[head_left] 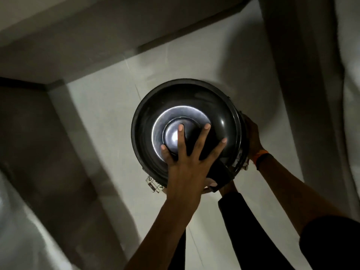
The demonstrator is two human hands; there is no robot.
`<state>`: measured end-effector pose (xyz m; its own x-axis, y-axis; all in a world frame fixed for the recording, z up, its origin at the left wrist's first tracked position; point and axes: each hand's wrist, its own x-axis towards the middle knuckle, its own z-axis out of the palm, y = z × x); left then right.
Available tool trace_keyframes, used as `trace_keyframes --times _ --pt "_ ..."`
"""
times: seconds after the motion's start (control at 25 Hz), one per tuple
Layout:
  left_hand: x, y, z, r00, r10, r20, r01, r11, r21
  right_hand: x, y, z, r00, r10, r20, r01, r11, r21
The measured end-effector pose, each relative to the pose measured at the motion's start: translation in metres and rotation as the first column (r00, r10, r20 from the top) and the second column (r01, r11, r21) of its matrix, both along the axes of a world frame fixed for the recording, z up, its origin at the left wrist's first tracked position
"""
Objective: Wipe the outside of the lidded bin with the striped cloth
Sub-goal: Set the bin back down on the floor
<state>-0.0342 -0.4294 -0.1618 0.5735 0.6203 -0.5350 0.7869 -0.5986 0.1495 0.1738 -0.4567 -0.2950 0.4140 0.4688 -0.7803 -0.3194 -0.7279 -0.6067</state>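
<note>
A round black lidded bin [224, 106] stands on the pale floor, seen from straight above, with a shiny domed centre on its lid. My left hand [187, 158] lies flat on the lid with its fingers spread, holding nothing. My right hand [252, 137], with an orange band at the wrist, presses against the bin's right side, its fingers hidden behind the rim. A pale scrap of the striped cloth [245, 167] pokes out just under that hand; the rest of the cloth is hidden.
A black pedal [221, 173] juts out at the bin's near side, with my foot [228, 188] and dark trouser leg right behind it. A white marked label [153, 184] shows at the bin's lower left. Walls and a skirting line close in behind and on both sides.
</note>
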Motion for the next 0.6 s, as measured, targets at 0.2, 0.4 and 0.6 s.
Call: trace_keyframes --times 0.2,0.4,0.6 --pt "0.006 0.004 -0.009 0.999 0.030 -0.046 -0.030 1.000 0.003 0.016 0.034 0.034 0.919 0.182 0.350 -0.194 0.981 0.001" --pt "0.000 0.050 0.006 0.988 0.149 0.038 -0.153 0.979 0.135 0.001 0.083 0.094 0.650 0.439 0.620 -0.574 0.818 0.022" --pt "0.011 0.161 0.034 0.976 0.163 0.142 -0.204 0.910 0.360 -0.007 0.158 0.153 0.361 0.366 0.858 -0.766 0.642 0.048"
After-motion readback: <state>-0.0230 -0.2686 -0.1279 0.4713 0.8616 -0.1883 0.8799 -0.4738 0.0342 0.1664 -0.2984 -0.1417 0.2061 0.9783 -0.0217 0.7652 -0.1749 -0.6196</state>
